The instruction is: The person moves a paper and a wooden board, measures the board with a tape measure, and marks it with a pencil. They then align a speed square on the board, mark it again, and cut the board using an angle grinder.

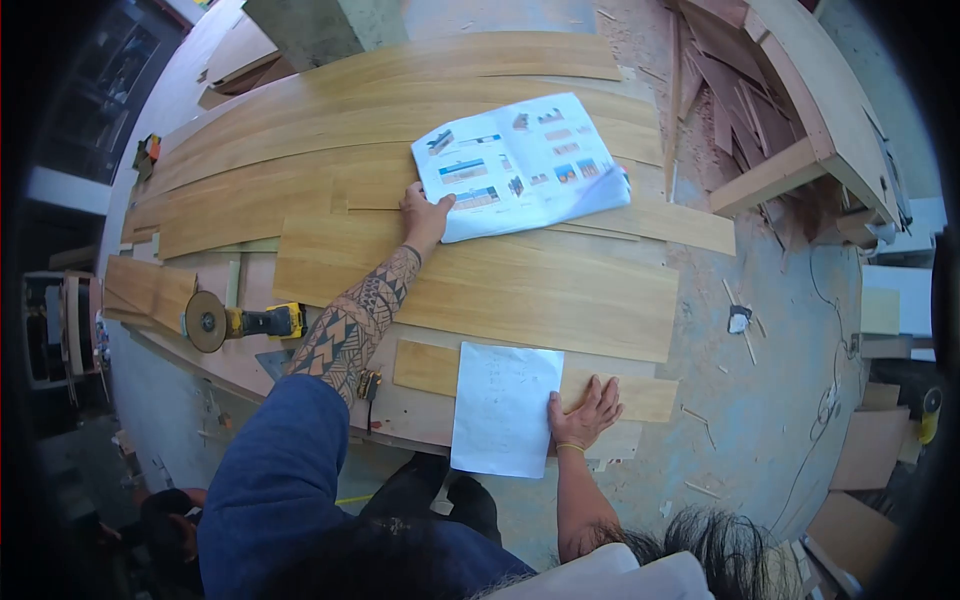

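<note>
My left hand (425, 215), at the end of a tattooed forearm, pinches the lower left edge of an open printed booklet (530, 165), thumb on the page. The booklet lies over wooden planks (480, 280). My right hand (588, 412) lies flat with fingers spread on a narrow plank (645, 398), its thumb at the right edge of a white paper sheet (508, 408). Faint writing shows on the sheet, whose lower part reaches past the table edge. An angle grinder (245, 321) with a round disc rests left of my left forearm.
A yellow and black tool (146, 158) sits at the table's far left. Near my left elbow is a tape measure (369, 385). Scrap wood (735, 95) fills a wooden frame (790, 165) at the upper right. A cable (832, 385) and offcuts lie on the floor.
</note>
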### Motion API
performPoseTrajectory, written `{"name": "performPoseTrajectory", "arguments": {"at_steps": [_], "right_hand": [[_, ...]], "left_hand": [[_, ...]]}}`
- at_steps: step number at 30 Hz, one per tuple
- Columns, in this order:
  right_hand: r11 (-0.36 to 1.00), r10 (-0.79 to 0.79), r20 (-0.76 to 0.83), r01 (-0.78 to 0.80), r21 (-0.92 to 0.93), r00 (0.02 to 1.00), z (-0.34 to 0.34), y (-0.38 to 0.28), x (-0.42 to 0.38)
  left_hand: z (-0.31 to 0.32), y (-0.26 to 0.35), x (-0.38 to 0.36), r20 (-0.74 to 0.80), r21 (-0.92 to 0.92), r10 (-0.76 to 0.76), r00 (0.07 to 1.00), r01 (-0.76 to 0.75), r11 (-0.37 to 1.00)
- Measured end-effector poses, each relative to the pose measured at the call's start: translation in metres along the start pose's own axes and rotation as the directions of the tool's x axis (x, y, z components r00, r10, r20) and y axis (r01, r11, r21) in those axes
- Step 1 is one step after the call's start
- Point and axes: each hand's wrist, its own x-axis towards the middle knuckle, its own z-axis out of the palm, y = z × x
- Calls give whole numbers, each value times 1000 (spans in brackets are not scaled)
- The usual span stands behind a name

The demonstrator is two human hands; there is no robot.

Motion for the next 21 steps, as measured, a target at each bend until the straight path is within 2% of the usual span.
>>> {"name": "performPoseTrajectory", "arguments": {"at_steps": [2,3,5,6,7,9,10,12,16,18,19,20,21], "right_hand": [[1000,-3,-13,3,-7,1000,1,1,0],[1000,-12,-12,12,-8,1000,1,0,0],[999,-50,-15,50,-17,999,2,1,-3],[998,-49,-28,47,-51,998,6,1,-3],[995,-102,-14,102,-24,995,7,-2,-2],[998,-20,15,20,-55,1000,4,-2,-3],[998,-48,26,49,-47,998,2,-3,-4],[996,1,62,5,-94,998,1,-7,-3],[995,-72,49,76,-67,996,7,-2,-5],[993,-88,24,86,76,996,3,1,-5],[977,-80,-59,90,193,995,12,2,0],[974,-98,-61,108,198,993,20,4,11],[949,-108,-100,133,286,989,25,-2,27]], "left_hand": [[-20,-2,4,177,140,160,971,-186,973],[-24,-3,5,189,265,254,949,-298,917],[-31,-9,11,195,297,295,935,-343,891],[-38,4,8,198,514,267,943,-332,791],[-39,-11,15,180,568,420,890,-443,694],[-43,-7,21,193,607,385,903,-418,676],[-40,-11,23,167,621,374,912,-393,679],[-34,-20,24,80,646,485,871,-416,640],[-37,-17,23,80,671,431,899,-368,643],[-36,-18,23,126,664,432,893,-399,632],[-36,-17,23,132,654,402,906,-384,651],[-37,-16,24,113,658,402,908,-372,655],[-36,-17,25,109,688,413,904,-369,625]]}}
